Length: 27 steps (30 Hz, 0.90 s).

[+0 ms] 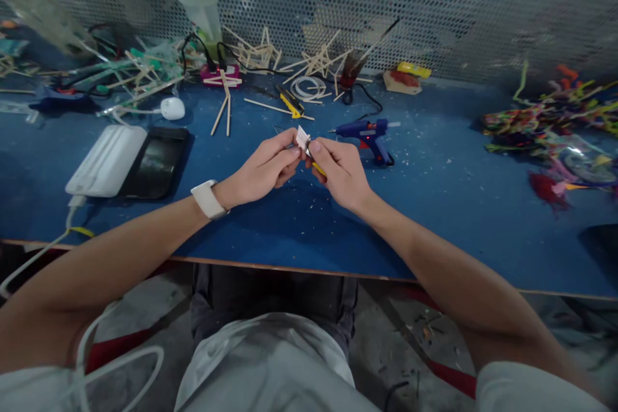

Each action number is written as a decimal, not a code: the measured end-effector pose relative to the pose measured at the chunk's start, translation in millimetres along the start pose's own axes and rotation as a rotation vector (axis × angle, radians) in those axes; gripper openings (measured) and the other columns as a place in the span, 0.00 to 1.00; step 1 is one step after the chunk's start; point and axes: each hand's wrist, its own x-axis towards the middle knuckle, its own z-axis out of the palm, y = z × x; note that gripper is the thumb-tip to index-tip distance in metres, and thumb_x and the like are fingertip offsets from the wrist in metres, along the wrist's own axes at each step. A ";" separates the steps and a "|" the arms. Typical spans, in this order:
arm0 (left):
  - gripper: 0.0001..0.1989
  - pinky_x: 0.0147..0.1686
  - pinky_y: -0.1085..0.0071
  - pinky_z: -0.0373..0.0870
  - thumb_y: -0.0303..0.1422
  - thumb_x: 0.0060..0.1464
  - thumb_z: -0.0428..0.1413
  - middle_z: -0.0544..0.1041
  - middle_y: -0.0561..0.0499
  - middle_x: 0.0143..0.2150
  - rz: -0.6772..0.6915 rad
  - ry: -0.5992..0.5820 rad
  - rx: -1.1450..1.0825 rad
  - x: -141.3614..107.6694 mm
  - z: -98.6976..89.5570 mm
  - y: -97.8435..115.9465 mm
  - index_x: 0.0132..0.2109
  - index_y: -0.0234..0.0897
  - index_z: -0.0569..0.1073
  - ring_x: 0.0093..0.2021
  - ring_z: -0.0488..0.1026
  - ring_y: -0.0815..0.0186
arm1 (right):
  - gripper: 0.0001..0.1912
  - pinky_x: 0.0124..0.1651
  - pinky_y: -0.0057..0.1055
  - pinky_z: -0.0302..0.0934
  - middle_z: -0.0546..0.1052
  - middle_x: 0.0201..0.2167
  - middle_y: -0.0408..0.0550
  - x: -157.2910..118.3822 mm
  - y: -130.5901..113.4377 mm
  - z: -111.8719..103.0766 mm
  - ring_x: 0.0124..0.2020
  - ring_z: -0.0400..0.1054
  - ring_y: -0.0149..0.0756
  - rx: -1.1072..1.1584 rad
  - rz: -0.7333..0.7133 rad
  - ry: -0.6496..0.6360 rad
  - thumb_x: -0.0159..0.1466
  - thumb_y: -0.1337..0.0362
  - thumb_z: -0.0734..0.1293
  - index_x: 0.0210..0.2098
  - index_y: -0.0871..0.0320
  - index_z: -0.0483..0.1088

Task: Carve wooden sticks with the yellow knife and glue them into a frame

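My left hand [263, 167], with a white band on its wrist, pinches a small white piece [302, 138] over the blue table. My right hand [342, 170] is closed around a small yellow-handled knife [318, 168]. Its metal end meets or nearly meets the lower edge of the white piece; the exact contact is hidden by my fingers. Just beyond my right hand lies a blue glue gun [364, 132] with a small red light and a clear glue stick in its back.
White specks dot the blue table [309, 225]. Behind my hands lie a yellow-black cutter [290, 103], a coiled clear tube [308, 88] and several thin wooden sticks [261, 55]. A white power bank [107, 161] and black phone [157, 164] sit left; colourful strands [526, 119] are heaped right.
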 end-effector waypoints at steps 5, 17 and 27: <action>0.13 0.22 0.71 0.59 0.40 0.80 0.51 0.60 0.58 0.29 0.056 0.045 0.095 1.4 1.3 -1.1 0.42 0.43 0.63 0.24 0.54 0.70 | 0.37 0.29 0.35 0.52 0.68 0.20 0.40 3.0 -1.1 -3.9 0.23 0.58 0.33 -0.052 0.001 -0.035 0.78 0.28 0.63 0.31 0.54 0.72; 0.22 0.31 0.65 0.66 0.57 0.83 0.46 0.73 0.54 0.31 0.191 0.097 0.515 -3.6 -3.4 0.0 0.50 0.43 0.67 0.29 0.74 0.64 | 0.37 0.27 0.35 0.50 0.66 0.19 0.39 3.0 -3.5 -0.2 0.21 0.56 0.32 0.028 0.026 -0.021 0.77 0.28 0.65 0.30 0.53 0.71; 0.24 0.28 0.64 0.63 0.57 0.83 0.46 0.71 0.55 0.29 0.209 0.221 0.578 -6.3 7.9 4.5 0.47 0.44 0.67 0.24 0.69 0.66 | 0.37 0.28 0.34 0.52 0.67 0.21 0.40 0.2 -3.9 7.0 0.23 0.59 0.33 0.018 0.025 0.057 0.77 0.28 0.65 0.29 0.53 0.68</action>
